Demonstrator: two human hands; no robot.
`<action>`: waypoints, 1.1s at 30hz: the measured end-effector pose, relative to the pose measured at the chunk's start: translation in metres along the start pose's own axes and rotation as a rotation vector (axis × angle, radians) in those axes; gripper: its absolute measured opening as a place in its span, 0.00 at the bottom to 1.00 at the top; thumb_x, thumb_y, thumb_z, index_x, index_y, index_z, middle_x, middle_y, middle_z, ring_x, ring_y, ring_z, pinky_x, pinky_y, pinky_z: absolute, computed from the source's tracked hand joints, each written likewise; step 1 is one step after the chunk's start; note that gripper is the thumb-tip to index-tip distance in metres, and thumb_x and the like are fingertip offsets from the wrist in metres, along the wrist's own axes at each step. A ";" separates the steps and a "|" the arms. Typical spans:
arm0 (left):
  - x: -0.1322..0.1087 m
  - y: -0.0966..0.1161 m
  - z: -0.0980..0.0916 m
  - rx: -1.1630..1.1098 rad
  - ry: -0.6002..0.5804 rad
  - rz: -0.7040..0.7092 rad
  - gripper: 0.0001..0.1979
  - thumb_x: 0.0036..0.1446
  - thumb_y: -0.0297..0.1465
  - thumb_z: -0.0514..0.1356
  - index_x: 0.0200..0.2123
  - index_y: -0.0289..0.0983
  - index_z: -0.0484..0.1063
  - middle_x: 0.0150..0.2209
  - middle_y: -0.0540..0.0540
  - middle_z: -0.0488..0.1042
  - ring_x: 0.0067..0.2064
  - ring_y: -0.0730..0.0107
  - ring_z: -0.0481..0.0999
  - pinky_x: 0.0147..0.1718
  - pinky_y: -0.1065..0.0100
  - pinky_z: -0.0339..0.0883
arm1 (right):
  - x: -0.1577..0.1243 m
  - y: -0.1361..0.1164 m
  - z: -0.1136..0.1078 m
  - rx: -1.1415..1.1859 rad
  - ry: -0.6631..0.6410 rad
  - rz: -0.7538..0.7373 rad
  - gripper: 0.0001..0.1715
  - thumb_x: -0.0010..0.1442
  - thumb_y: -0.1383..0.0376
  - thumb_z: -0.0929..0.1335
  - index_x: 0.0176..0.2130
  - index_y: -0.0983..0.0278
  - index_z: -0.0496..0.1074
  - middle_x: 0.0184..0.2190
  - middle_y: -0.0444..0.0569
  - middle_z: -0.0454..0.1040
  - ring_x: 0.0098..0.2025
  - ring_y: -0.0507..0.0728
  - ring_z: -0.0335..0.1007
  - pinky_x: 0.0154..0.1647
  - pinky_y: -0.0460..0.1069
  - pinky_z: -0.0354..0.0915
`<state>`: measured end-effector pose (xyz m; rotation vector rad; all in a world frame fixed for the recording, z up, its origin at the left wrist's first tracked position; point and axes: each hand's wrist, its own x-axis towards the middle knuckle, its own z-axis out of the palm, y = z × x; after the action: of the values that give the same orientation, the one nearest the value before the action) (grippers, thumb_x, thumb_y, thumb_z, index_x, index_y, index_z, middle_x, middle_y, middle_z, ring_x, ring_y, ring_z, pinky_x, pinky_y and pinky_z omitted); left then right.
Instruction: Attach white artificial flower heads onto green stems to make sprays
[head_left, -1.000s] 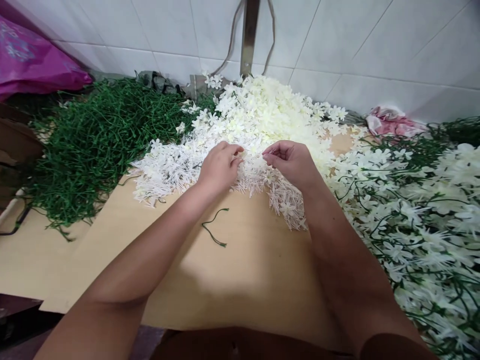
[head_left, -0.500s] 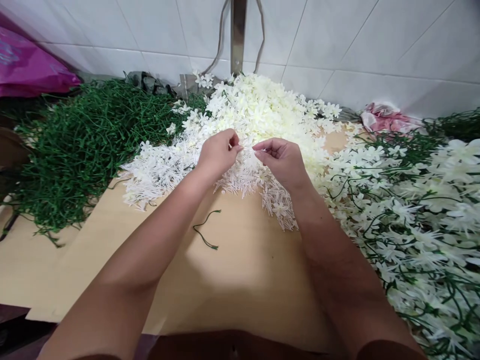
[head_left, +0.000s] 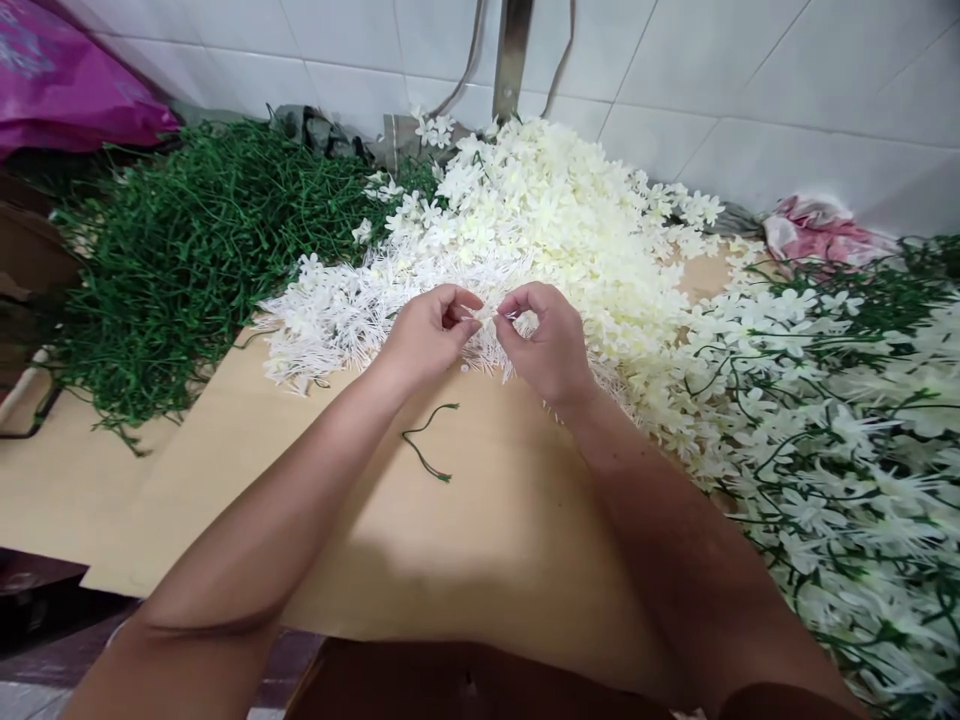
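Observation:
My left hand [head_left: 433,335] and my right hand [head_left: 549,342] meet at the front of the white pile, each with thumb and forefinger pinched. Between their fingertips is a small white artificial flower piece [head_left: 487,316]; its exact shape is too small to tell. Just behind the hands rise loose cream-white artificial flower heads [head_left: 555,215]. Nearer the left hand lie thin, spiky white flower pieces [head_left: 330,315]. A single green plastic stem [head_left: 421,446], bent in the middle, rests on the tan board [head_left: 465,540] below the hands.
Green plastic stems [head_left: 217,230] are heaped at the left. Finished white flowers on green stems [head_left: 840,470] cover the right side. A magenta bag [head_left: 75,85] sits at the back left, a pink and white cloth or bag [head_left: 821,232] at the back right. Behind runs a tiled wall [head_left: 720,80].
My hands have drawn together until their fingertips nearly touch at the small white piece. The camera view has shifted slightly; the green stem still lies on the board.

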<state>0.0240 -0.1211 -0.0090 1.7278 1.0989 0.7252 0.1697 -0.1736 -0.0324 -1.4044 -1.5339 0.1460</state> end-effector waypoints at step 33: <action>-0.012 -0.025 0.001 -0.037 0.034 0.084 0.09 0.49 0.23 0.61 0.36 0.37 0.69 0.26 0.54 0.66 0.26 0.78 0.65 0.27 0.71 0.59 | -0.009 0.001 0.013 0.349 -0.122 0.213 0.04 0.53 0.70 0.69 0.28 0.62 0.70 0.34 0.46 0.72 0.38 0.53 0.70 0.35 0.49 0.70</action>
<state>0.0112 -0.1285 -0.0325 1.7442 1.0343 0.8254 0.1588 -0.1738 -0.0444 -1.2902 -1.3722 0.6102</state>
